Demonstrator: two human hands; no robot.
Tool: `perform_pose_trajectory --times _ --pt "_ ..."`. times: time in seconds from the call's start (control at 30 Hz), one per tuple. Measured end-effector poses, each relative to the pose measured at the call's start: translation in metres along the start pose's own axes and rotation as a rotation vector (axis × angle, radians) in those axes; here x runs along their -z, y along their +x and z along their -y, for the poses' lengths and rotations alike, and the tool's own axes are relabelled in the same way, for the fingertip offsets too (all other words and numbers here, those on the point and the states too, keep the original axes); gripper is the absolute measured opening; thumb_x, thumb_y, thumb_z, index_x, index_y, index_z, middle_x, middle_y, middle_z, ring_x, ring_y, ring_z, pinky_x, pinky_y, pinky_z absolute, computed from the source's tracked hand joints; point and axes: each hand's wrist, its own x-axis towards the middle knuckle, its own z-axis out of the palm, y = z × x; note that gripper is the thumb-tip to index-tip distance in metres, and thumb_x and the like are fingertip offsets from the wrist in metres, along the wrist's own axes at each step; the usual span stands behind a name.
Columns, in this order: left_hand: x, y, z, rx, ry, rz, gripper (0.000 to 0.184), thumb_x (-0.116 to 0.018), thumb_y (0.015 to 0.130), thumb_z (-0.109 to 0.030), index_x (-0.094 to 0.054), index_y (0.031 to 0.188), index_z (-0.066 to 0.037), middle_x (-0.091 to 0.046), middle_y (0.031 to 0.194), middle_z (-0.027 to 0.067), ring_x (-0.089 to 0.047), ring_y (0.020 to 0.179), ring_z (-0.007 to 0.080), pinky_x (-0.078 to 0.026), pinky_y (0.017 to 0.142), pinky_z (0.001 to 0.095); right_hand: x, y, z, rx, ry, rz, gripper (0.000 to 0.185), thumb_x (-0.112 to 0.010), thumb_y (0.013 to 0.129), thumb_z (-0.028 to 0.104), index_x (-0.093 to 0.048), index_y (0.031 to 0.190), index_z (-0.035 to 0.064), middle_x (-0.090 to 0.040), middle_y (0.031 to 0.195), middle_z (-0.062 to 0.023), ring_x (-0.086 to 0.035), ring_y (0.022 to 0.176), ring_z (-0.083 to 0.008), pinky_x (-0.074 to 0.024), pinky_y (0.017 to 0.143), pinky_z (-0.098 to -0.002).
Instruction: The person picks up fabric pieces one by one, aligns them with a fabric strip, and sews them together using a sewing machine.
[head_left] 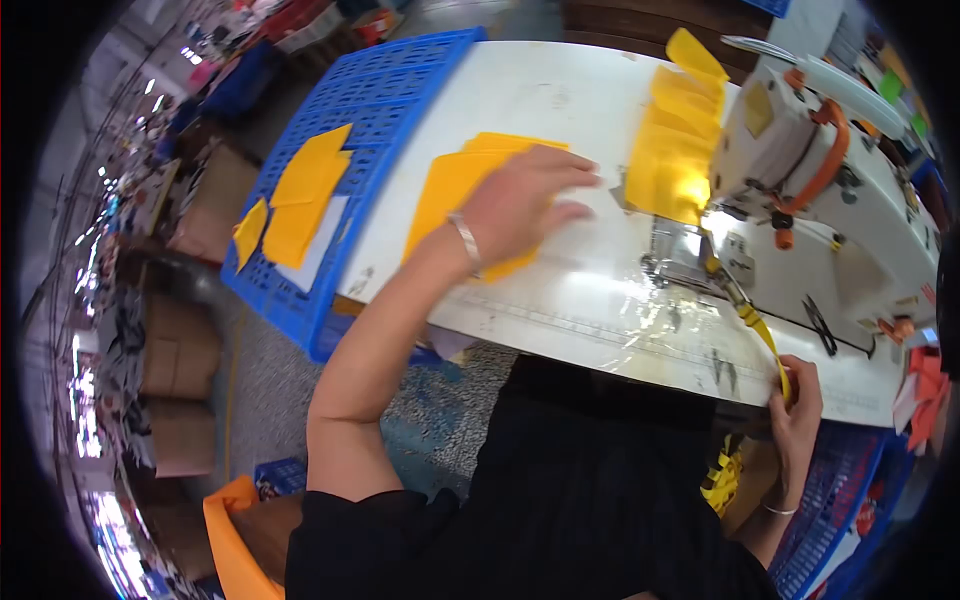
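My left hand is over a stack of yellow fabric pieces on the white sewing table. Its thumb and fingers are apart, pointing right, with nothing between them. At the table's front edge, my right hand pinches a narrow yellow tape. The tape runs up through a metal binding guide to the needle area of the sewing machine. Behind the needle, a strip of joined yellow fabric lies under the machine's bright lamp.
A blue plastic crate at the table's left carries more yellow pieces. Dark thread snips lie right of the guide. Red-orange fabric hangs at the right edge. Below, yellow tape lies near another blue crate.
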Motion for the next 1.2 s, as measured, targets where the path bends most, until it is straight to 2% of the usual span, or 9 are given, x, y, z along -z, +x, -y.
perform_pose_trajectory --times 0.17,0.33,0.5,0.57,0.73,0.83,0.9,1.03,1.2 --pt "0.002 -0.077 0.069 0.394 -0.006 -0.157 0.019 -0.072 0.087 -0.005 -0.071 0.106 -0.006 -0.070 0.108 0.0056 -0.062 0.101 0.0218 -0.050 0.093 0.0280 0.002 0.002 0.002 -0.100 -0.072 0.056 0.043 -0.051 0.081 -0.012 -0.059 0.121 0.0023 -0.059 0.103 -0.0079 -0.053 0.086 -0.0170 -0.0442 0.081 -0.0248" --pt "-0.008 -0.079 0.082 0.362 0.005 -0.233 0.015 -0.072 0.087 -0.011 -0.069 0.100 -0.004 -0.066 0.094 0.0054 -0.060 0.091 0.0214 -0.048 0.089 0.0290 0.004 0.001 0.008 -0.108 -0.121 0.068 0.044 -0.051 0.081 -0.013 -0.059 0.121 0.0032 -0.059 0.102 -0.0082 -0.053 0.085 -0.0172 -0.0448 0.079 -0.0258" --pt "0.030 -0.075 0.087 0.649 -1.403 -0.807 0.021 -0.065 0.096 -0.013 -0.070 0.117 -0.010 -0.070 0.108 0.0056 -0.065 0.094 0.0186 -0.053 0.088 0.0311 0.000 -0.002 0.002 -0.001 -0.098 0.002 0.045 -0.052 0.080 -0.012 -0.059 0.122 0.0035 -0.059 0.101 -0.0080 -0.053 0.084 -0.0171 -0.0446 0.076 -0.0261" --pt "0.050 -0.083 0.103 0.540 -1.575 -0.795 0.029 -0.062 0.099 -0.014 -0.066 0.127 -0.009 -0.070 0.109 0.0070 -0.066 0.095 0.0182 -0.055 0.088 0.0324 0.000 -0.002 0.000 -0.015 -0.051 0.006 0.046 -0.052 0.079 -0.012 -0.059 0.122 0.0032 -0.059 0.102 -0.0078 -0.054 0.085 -0.0169 -0.0440 0.075 -0.0258" --pt "0.023 -0.011 -0.041 0.452 -0.569 -0.449 0.011 -0.054 0.103 -0.015 -0.062 0.105 -0.007 -0.069 0.105 0.0073 -0.064 0.088 0.0134 -0.050 0.073 0.0238 0.001 0.000 0.009 -0.061 -0.135 -0.003 0.043 -0.053 0.078 -0.012 -0.061 0.118 0.0021 -0.058 0.101 -0.0069 -0.052 0.084 -0.0165 -0.0434 0.075 -0.0257" --pt "-0.074 0.007 -0.070 -0.108 -0.197 -0.269 0.010 -0.053 0.100 -0.015 -0.054 0.095 -0.006 -0.063 0.136 0.0124 -0.057 0.129 0.0288 -0.043 0.107 0.0379 0.001 0.002 0.011 -0.024 -0.126 -0.001 0.041 -0.053 0.078 -0.011 -0.062 0.116 0.0014 -0.056 0.098 -0.0064 -0.050 0.082 -0.0164 -0.0428 0.074 -0.0256" --pt "-0.114 0.009 -0.069 -0.036 -0.065 0.100 0.028 -0.053 0.101 -0.024 -0.056 0.119 -0.004 -0.059 0.137 0.0124 -0.050 0.132 0.0287 -0.033 0.113 0.0419 0.002 0.001 0.014 -0.028 -0.140 -0.007 0.040 -0.053 0.078 -0.011 -0.062 0.116 0.0013 -0.056 0.098 -0.0064 -0.050 0.081 -0.0164 -0.0425 0.073 -0.0255" --pt "-0.135 0.014 -0.061 -0.220 0.094 -0.071 0.042 -0.052 0.102 -0.034 -0.052 0.132 -0.005 -0.055 0.140 0.0105 -0.048 0.129 0.0264 -0.028 0.116 0.0408 0.000 0.001 0.016 -0.029 -0.141 -0.013 0.039 -0.054 0.078 -0.010 -0.063 0.114 0.0009 -0.054 0.096 -0.0063 -0.048 0.080 -0.0165 -0.0418 0.072 -0.0252" --pt "-0.114 0.025 -0.064 -0.225 0.246 0.191 0.059 -0.051 0.102 -0.044 -0.044 0.147 -0.007 -0.046 0.151 0.0045 -0.037 0.141 0.0251 -0.026 0.118 0.0386 0.000 0.002 0.017 -0.053 -0.111 -0.011 0.038 -0.054 0.079 -0.010 -0.063 0.114 0.0008 -0.054 0.096 -0.0066 -0.048 0.081 -0.0165 -0.0413 0.072 -0.0249"
